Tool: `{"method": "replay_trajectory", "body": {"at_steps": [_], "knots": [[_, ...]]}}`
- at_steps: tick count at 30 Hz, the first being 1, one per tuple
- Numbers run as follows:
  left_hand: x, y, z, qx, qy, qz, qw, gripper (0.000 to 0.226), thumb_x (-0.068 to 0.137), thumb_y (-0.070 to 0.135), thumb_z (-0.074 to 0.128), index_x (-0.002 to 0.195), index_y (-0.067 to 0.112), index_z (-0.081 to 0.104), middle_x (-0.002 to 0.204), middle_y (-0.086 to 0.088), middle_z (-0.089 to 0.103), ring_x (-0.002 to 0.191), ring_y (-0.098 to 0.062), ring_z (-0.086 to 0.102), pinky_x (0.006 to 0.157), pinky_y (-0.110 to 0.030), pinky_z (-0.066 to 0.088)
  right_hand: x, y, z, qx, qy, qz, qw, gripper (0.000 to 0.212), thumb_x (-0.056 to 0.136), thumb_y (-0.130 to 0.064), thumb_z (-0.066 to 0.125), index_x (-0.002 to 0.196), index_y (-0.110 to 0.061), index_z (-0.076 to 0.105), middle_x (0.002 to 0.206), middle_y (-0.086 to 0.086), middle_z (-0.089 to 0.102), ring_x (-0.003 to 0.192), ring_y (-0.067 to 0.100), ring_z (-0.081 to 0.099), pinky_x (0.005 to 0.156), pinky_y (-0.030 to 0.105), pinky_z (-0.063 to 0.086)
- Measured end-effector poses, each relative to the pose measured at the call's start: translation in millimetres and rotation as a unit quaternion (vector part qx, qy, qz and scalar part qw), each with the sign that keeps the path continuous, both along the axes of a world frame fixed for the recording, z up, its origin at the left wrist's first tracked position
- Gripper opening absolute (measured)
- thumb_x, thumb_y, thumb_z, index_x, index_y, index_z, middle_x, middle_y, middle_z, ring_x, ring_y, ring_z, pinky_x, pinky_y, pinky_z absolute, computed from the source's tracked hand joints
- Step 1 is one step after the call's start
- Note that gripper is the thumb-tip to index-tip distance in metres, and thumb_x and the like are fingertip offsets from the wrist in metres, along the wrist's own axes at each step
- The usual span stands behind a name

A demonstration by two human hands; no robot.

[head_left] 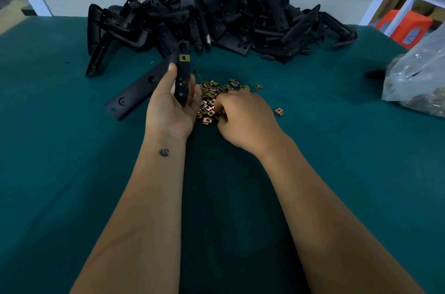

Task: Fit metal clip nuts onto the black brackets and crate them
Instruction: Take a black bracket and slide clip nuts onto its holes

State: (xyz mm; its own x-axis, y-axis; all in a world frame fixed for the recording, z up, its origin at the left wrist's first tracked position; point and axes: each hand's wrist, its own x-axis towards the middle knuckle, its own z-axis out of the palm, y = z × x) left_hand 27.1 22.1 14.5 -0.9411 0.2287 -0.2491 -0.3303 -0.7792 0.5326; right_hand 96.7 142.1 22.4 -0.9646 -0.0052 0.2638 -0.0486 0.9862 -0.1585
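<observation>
My left hand grips a black L-shaped bracket, palm up, thumb against its upright arm. One brass-coloured clip nut sits clipped near that arm's upper end. The bracket's other arm slopes down to the left toward the mat. My right hand lies palm down on a loose heap of clip nuts, its fingertips pinching among them; which nut it holds is hidden. A big pile of black brackets lies against the back wall.
The work surface is a green mat. A clear plastic bag of small parts lies at the right edge. A stray clip nut lies right of my hand. An orange stool stands beyond the table at the right.
</observation>
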Motion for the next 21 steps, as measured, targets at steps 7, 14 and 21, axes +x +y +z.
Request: {"method": "replay_trajectory", "body": {"at_steps": [7, 14, 21], "knots": [[1.2, 1.3, 0.2, -0.008, 0.001, -0.009, 1.0, 0.015, 0.094, 0.025, 0.065, 0.098, 0.011, 0.066, 0.078, 0.0, 0.065, 0.07, -0.009, 0.065, 0.068, -0.023, 0.057, -0.6, 8.6, -2.9, -0.003, 0.025, -0.026, 0.999, 0.022, 0.088, -0.012, 0.054, 0.105, -0.015, 0.066, 0.105, 0.004, 0.065, 0.104, 0.026, 0.054, 0.087, 0.036, 0.042], [1.9, 3.6, 0.7, -0.012, -0.004, -0.012, 1.0, 0.016, 0.094, 0.023, 0.065, 0.1, 0.009, 0.065, 0.07, 0.0, 0.065, 0.068, -0.01, 0.063, 0.068, -0.023, 0.055, -6.2, -5.1, -11.3, -0.002, 0.036, -0.013, 0.999, 0.029, 0.096, -0.037, 0.056, 0.102, -0.011, 0.068, 0.098, 0.004, 0.058, 0.101, 0.025, 0.051, 0.076, 0.03, 0.026], [1.7, 3.7, 0.1, -0.016, 0.0, -0.015, 1.0, 0.015, 0.095, 0.023, 0.064, 0.1, 0.009, 0.065, 0.068, 0.0, 0.065, 0.066, -0.009, 0.062, 0.065, -0.023, 0.055, -7.1, -4.0, -9.1, -0.104, 0.02, -0.012, 0.994, 0.018, 0.09, -0.032, 0.067, 0.095, -0.016, 0.071, 0.098, 0.003, 0.06, 0.099, 0.023, 0.052, 0.074, 0.03, 0.03]]}}
